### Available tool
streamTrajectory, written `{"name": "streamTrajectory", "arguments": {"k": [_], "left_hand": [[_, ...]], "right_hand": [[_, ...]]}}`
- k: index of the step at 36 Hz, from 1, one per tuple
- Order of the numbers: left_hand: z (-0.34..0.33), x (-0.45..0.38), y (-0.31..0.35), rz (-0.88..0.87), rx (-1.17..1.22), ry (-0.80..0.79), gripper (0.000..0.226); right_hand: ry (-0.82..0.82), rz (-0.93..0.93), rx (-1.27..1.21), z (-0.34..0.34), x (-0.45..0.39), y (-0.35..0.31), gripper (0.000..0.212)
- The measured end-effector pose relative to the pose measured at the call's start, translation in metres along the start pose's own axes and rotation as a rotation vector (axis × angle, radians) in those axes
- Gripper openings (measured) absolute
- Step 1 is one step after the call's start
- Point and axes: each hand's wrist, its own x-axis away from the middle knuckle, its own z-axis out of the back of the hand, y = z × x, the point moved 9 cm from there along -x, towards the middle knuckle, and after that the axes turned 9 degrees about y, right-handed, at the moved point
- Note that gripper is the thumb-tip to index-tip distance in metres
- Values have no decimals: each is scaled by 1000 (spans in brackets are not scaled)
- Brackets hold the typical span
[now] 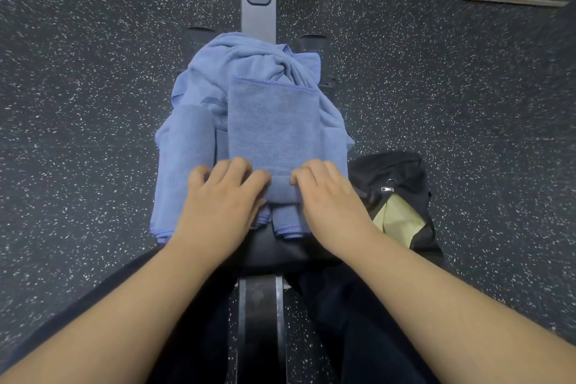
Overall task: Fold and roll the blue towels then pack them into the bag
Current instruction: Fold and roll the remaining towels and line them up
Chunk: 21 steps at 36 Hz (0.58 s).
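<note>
Both hands work the near end of a folded towel [272,121] that lies flat along a black bench [280,249]. The left hand [223,196] has its fingers curled over the rolled near edge on the left side; the right hand [327,193] grips the same roll on the right side, fingers bent over it and thumb tucked toward the centre. The roll [282,187] sits between the two hands — a short, thick cylinder with the flat, unrolled part of the towel stretching away from the person.

Under this towel lies a loose towel pile [249,56], bunched and twisted at the far end of the bench. A further strip [180,159] of blue cloth hangs over the bench's left side. Stitched hems [286,229] show below the roll, near the bench's front edge.

The bag [396,193] — black, unzipped, with a pale yellow lining visible — stands on the floor [93,103] just beside the bench, at the right of the right hand. The bench's metal rail [258,19] runs away from the person over the speckled floor.
</note>
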Motion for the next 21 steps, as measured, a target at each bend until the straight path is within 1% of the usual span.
{"name": "streamTrajectory", "arguments": {"k": [2, 4, 8, 10, 16, 21], "left_hand": [[0, 0, 0, 5, 6, -13, 25], [1, 0, 0, 8, 18, -14, 22], [0, 0, 0, 20, 78, -46, 32], [-1, 0, -1, 29, 91, -52, 32], [4, -1, -2, 51, 91, 32, 24], [2, 0, 0, 40, 43, 46, 34]], "right_hand": [[-7, 4, 3, 2, -1, 0, 36], [-16, 3, 2, 2, -2, 1, 40], [-31, -5, 8, -1, -3, 3, 39], [-30, -7, 11, -2, -5, 3, 39], [-14, -34, -34, -1, -7, 6, 40], [-11, -54, -54, -2, -9, 7, 41]]}}
